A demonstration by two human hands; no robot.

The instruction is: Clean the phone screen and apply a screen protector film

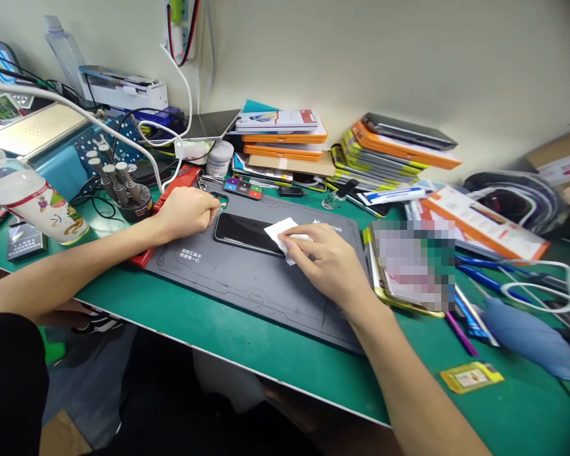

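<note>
On a dark grey work mat lies a smartphone with its black glass side up. My right hand pinches a white wipe between thumb and fingers, over the phone's right end. The wipe covers part of that end, and whether it presses on the glass I cannot tell. Just beyond the phone's left end, my left hand is closed in a fist above the mat's upper left part. Its curled fingers hide whatever may be in them.
Screwdrivers stand in a round holder at left, beside a liquid-filled bottle. Stacked boxes line the wall. Right of the mat are a stack of flat packs, blue-handled pliers and a yellow lighter-like item.
</note>
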